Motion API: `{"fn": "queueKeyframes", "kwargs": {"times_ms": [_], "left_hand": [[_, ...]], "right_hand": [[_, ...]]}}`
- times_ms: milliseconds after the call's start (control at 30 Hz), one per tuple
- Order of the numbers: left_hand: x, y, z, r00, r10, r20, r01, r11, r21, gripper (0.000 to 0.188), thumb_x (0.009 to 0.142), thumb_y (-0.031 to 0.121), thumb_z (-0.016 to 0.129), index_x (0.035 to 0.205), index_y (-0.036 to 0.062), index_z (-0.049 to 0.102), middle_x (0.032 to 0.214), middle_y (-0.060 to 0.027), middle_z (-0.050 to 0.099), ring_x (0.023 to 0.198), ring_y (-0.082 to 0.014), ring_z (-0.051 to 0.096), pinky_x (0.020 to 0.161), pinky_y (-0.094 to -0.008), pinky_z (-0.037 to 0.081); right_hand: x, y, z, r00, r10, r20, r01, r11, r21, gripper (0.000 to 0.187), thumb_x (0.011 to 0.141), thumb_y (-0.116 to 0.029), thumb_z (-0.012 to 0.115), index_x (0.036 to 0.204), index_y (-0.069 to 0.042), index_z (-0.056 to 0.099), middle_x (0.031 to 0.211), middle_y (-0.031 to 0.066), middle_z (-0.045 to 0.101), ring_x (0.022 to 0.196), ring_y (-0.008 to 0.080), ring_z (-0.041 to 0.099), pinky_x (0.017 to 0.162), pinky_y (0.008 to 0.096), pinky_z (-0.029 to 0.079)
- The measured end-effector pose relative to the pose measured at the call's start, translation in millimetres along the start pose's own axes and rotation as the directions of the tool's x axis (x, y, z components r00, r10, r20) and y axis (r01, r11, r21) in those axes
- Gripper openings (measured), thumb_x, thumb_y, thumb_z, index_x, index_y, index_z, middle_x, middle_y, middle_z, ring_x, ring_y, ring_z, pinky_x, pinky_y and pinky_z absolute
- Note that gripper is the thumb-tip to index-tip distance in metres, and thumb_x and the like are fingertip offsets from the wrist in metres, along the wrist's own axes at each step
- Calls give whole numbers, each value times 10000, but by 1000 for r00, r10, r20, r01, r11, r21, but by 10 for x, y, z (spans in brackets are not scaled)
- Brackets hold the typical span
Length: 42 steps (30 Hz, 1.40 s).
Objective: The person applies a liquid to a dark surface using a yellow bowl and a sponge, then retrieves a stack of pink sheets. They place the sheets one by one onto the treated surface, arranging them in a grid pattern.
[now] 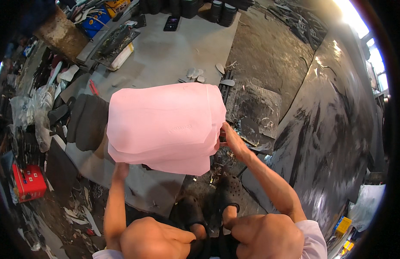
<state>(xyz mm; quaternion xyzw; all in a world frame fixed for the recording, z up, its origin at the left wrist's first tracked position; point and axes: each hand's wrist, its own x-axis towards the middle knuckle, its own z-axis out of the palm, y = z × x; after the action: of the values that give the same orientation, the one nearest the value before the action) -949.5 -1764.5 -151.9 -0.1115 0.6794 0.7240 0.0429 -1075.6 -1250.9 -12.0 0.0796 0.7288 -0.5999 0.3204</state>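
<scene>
A stack of pink sheets (161, 112) with cut-off corners is held up in front of me, its layers slightly out of line and its top sheet bowed. At the right edge, my right hand (229, 138) grips the stack, with some fingers reaching in under the sheets. My left hand (121, 169) supports the near left corner from below; the pink layers hide its fingers. Just left of the stack lie dark grey sole-shaped pieces (87, 123). Small grey oval pieces (195, 74) are scattered beyond its far edge.
A grey sheet (156, 52) covers the floor, with a phone (171, 23) on it. A red-handled tool (93, 87) lies at the left, and a red box (29, 182) farther out. A dirty board (258, 108) and a black-smeared sheet (320, 142) are at the right.
</scene>
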Motion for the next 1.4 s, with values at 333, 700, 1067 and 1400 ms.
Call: {"fn": "queueKeyframes", "kwargs": {"times_ms": [333, 700, 1067, 1400], "left_hand": [[412, 430, 641, 947, 208, -246, -131, 946, 296, 793, 1110, 571, 616, 1717, 131, 355, 1703, -45, 453, 1518, -206, 473, 1242, -445, 424], [434, 701, 893, 905, 266, -333, -66, 860, 506, 788, 1105, 558, 630, 1716, 138, 361, 1695, -49, 462, 1504, -211, 487, 1235, -449, 433], [-24, 1098, 1055, 919, 226, -323, 81, 695, 714, 784, 1099, 545, 645, 1714, 146, 367, 1687, -54, 472, 1490, -217, 501, 1227, -453, 442], [-1354, 2420, 2530, 997, -72, -1, 45, 609, 792, 781, 1094, 534, 658, 1713, 152, 373, 1679, -58, 481, 1478, -222, 514, 1220, -457, 450]], "right_hand": [[-184, 108, 241, 999, 33, -35, -31, 999, 34, 844, 1121, -751, 248, 1718, -159, 325, 1559, 233, 607, 1365, 421, 646, 1187, 482, 482], [-49, 405, 472, 989, -134, -59, 146, 896, 419, 575, 1192, -493, 373, 1706, -234, 384, 1469, 217, 602, 1298, 309, 633, 1122, 438, 519], [-846, 81, 393, 950, -204, -238, 274, 910, 311, 601, 1160, -413, 537, 1654, -77, 470, 1600, 210, 539, 1474, 362, 495, 1236, 460, 414], [-3691, -195, -154, 888, 55, -457, 242, 788, 565, 568, 1143, -359, 503, 1612, -41, 532, 1642, 179, 506, 1561, 326, 428, 1295, 448, 329]]}}
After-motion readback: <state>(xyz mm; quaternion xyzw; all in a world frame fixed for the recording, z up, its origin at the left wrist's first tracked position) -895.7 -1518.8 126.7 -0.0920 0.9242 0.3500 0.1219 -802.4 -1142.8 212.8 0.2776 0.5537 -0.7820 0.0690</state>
